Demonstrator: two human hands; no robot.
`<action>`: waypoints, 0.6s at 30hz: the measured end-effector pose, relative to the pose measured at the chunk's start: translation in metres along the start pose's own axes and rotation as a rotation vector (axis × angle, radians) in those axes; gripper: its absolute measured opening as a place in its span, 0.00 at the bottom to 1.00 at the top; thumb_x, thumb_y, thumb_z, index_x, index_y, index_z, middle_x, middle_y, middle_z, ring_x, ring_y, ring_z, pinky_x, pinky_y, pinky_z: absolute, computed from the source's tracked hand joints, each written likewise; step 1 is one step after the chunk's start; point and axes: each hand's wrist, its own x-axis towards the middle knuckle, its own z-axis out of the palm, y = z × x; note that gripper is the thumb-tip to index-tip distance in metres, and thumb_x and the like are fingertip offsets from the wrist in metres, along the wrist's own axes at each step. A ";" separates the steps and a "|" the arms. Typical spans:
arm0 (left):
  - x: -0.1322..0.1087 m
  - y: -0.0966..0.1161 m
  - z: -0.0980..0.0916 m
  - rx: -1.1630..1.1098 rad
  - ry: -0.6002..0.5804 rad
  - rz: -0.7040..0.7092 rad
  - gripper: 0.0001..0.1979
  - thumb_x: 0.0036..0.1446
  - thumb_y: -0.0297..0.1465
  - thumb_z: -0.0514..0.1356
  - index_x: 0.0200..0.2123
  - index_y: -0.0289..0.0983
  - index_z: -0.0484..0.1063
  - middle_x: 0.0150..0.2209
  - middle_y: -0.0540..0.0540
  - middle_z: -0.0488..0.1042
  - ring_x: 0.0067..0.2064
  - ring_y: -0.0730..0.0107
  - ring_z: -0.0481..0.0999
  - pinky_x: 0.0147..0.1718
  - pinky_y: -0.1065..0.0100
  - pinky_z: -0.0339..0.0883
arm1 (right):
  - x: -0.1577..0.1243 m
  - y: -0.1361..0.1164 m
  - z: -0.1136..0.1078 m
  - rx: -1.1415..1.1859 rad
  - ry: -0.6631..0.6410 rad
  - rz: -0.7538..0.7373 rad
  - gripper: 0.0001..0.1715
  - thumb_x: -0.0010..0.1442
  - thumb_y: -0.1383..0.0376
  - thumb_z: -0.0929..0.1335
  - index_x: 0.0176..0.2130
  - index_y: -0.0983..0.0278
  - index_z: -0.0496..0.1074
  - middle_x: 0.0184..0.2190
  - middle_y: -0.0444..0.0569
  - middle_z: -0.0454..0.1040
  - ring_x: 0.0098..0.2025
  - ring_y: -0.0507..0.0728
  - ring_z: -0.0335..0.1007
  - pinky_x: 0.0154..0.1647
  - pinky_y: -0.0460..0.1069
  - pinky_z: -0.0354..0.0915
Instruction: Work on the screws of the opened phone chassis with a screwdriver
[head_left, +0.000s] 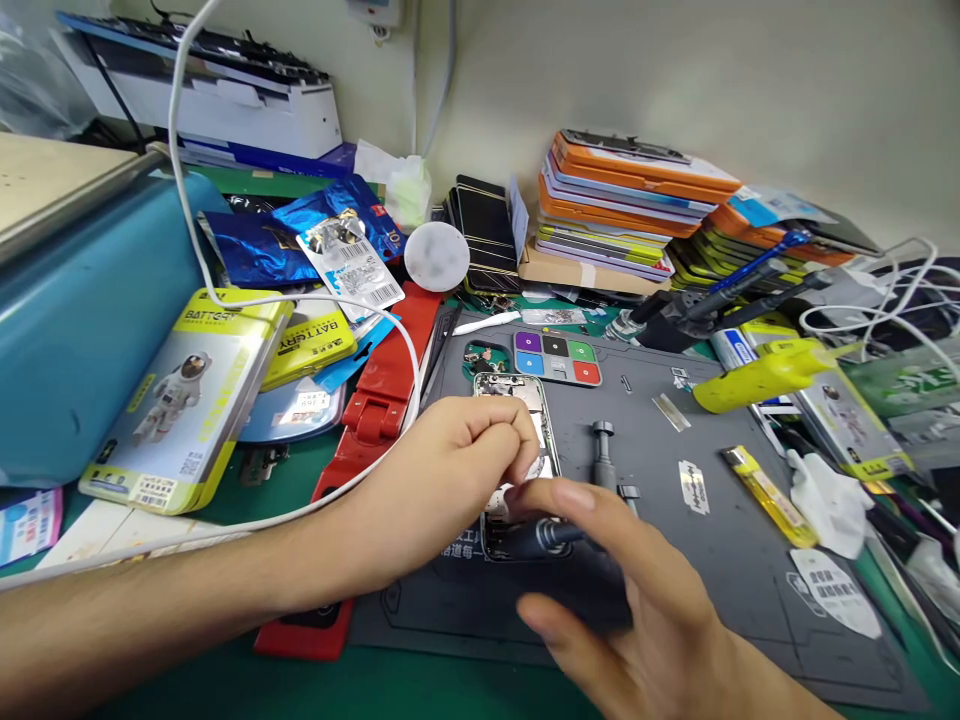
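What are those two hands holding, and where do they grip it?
The right hand grips a dark tool by its rear end. The left hand pinches its fingers together over the opened phone; what they pinch is hidden.

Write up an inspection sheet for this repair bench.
Surface: grey work mat on a green bench top.
Job's things: opened phone lying flat on the mat; dark screwdriver at its lower end.
Clutter: yellow battery boxes, blue foil bags, red stand, stacked phone cases.
Hands: left hand pinched shut over the phone; right hand blurred, thumb and forefinger beside the screwdriver, grip unclear.
Cables: white cable looping across the left; tangled white leads at right.
Surroundings: pale wall behind.
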 end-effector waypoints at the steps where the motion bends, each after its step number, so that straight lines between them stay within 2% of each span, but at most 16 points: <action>1: -0.001 0.001 0.001 0.010 0.003 -0.007 0.11 0.64 0.25 0.51 0.28 0.35 0.67 0.27 0.54 0.65 0.30 0.79 0.62 0.29 0.73 0.56 | -0.002 0.000 0.002 0.005 0.029 0.026 0.53 0.56 0.73 0.71 0.74 0.69 0.47 0.60 0.53 0.71 0.68 0.45 0.66 0.74 0.40 0.65; 3: -0.002 0.002 0.002 0.026 0.014 -0.018 0.11 0.66 0.26 0.51 0.31 0.36 0.68 0.26 0.54 0.64 0.29 0.79 0.61 0.28 0.74 0.55 | -0.004 0.000 0.003 0.090 0.082 0.115 0.57 0.53 0.80 0.71 0.74 0.66 0.46 0.59 0.55 0.71 0.65 0.47 0.71 0.70 0.43 0.71; 6: -0.004 0.004 0.005 0.055 -0.002 -0.056 0.11 0.71 0.32 0.53 0.39 0.41 0.74 0.26 0.54 0.63 0.28 0.79 0.60 0.28 0.74 0.55 | 0.000 -0.003 0.000 0.287 0.248 0.262 0.52 0.55 0.83 0.66 0.72 0.62 0.50 0.49 0.52 0.74 0.52 0.46 0.77 0.57 0.41 0.78; 8: -0.005 0.005 0.007 0.094 -0.069 -0.100 0.11 0.72 0.40 0.56 0.46 0.45 0.77 0.32 0.54 0.71 0.30 0.78 0.64 0.28 0.74 0.56 | 0.005 -0.003 -0.005 0.311 0.386 0.338 0.51 0.56 0.84 0.64 0.72 0.55 0.52 0.46 0.49 0.73 0.48 0.45 0.76 0.51 0.41 0.80; 11: -0.005 0.004 0.008 0.157 -0.174 -0.105 0.17 0.69 0.49 0.59 0.51 0.47 0.79 0.42 0.53 0.79 0.33 0.77 0.69 0.28 0.73 0.58 | 0.012 -0.002 -0.010 0.329 0.529 0.469 0.49 0.58 0.82 0.63 0.70 0.47 0.54 0.47 0.47 0.73 0.49 0.47 0.76 0.49 0.44 0.81; 15: -0.004 0.001 0.006 0.137 -0.185 -0.042 0.14 0.70 0.42 0.61 0.50 0.43 0.83 0.42 0.53 0.82 0.37 0.77 0.75 0.34 0.76 0.65 | 0.016 0.002 -0.012 0.388 0.572 0.550 0.43 0.61 0.77 0.65 0.67 0.45 0.56 0.46 0.48 0.73 0.48 0.48 0.76 0.41 0.45 0.80; 18: -0.002 0.001 0.006 0.076 -0.204 -0.094 0.14 0.71 0.39 0.59 0.48 0.39 0.83 0.41 0.52 0.82 0.30 0.82 0.73 0.29 0.79 0.65 | 0.017 0.005 -0.012 0.437 0.574 0.573 0.39 0.62 0.73 0.65 0.66 0.45 0.57 0.44 0.48 0.72 0.47 0.49 0.76 0.37 0.46 0.81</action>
